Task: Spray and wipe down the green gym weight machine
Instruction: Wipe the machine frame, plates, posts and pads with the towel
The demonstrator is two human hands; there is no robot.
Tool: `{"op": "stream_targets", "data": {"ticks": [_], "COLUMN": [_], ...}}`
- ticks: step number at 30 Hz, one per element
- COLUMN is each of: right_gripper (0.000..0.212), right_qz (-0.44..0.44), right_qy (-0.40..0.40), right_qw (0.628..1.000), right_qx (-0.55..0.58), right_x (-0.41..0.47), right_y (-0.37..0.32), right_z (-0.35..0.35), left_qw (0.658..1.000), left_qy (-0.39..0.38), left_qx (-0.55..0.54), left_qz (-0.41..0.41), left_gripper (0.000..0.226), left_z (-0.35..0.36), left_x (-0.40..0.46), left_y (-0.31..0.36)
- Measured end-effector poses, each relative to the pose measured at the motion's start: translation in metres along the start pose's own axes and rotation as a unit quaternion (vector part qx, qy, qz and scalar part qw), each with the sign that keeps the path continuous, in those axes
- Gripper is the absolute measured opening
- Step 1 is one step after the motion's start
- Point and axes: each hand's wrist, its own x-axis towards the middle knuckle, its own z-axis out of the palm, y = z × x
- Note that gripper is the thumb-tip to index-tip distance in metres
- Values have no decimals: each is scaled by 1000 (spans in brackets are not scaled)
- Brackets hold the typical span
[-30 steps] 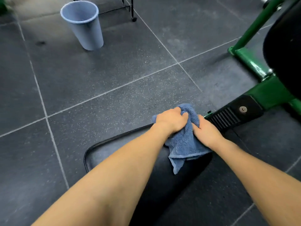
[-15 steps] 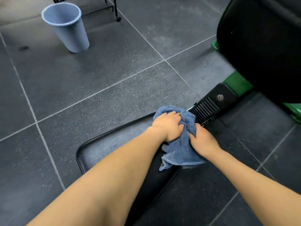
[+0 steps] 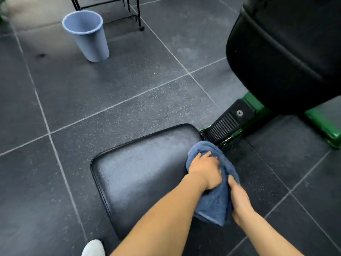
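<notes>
A blue cloth (image 3: 214, 200) is draped over the right edge of the black seat pad (image 3: 140, 172) of the green weight machine (image 3: 321, 124). My left hand (image 3: 204, 170) lies on top of the cloth with its fingers curled over it at the pad's edge. Just to the right, my right hand (image 3: 239, 198) grips the cloth's hanging side, thumb on top and fingers hidden behind the fabric. Both hands are slightly blurred. A black ribbed plate (image 3: 226, 125) joins the seat to the green frame.
A large black back pad (image 3: 286, 52) hangs over the frame at the upper right. A pale blue bin (image 3: 86, 34) stands on the dark tiled floor at the upper left, with black rack legs (image 3: 137, 13) behind it. A white shoe tip (image 3: 93, 248) shows at the bottom.
Both hands and the cloth have slid from the seat's far end by the ribbed plate back toward me along its right edge. More of the seat pad now shows.
</notes>
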Motion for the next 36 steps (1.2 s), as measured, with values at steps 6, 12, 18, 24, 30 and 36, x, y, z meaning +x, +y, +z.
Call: {"op": "stream_targets", "data": {"ticks": [6,12,18,24,30,36], "right_gripper": [44,34,78,70,62,63], "right_qz": [64,-159,-264,-234,-177,-95], "right_qy": [-94,-74,-75,6,37,27], "right_qw": [989,972,853,911,975,994], "right_qx": [94,-158,-444,-338,-128,-52], "right_x": [-43,-1,45,38,-8,-87], "right_y": [-21,-84,-93,-53,12,100], "right_z": [-27,-4,41,35,43,94], "left_qw": [897,874,977,964,974,985], "left_qy": [-111,55,73,-58,-97,-26], "left_qx": [-416,-452,127,228,193,169], "left_qz": [-105,-169,-157,-122,-72,-36], "left_gripper": [50,63,60,72,75,60], "left_z": [19,-8,4,7,-21,1], "left_x": [-26,-24,-73,-75,-76,-142], "left_y": [24,16,-40,-64,-73,-90]}}
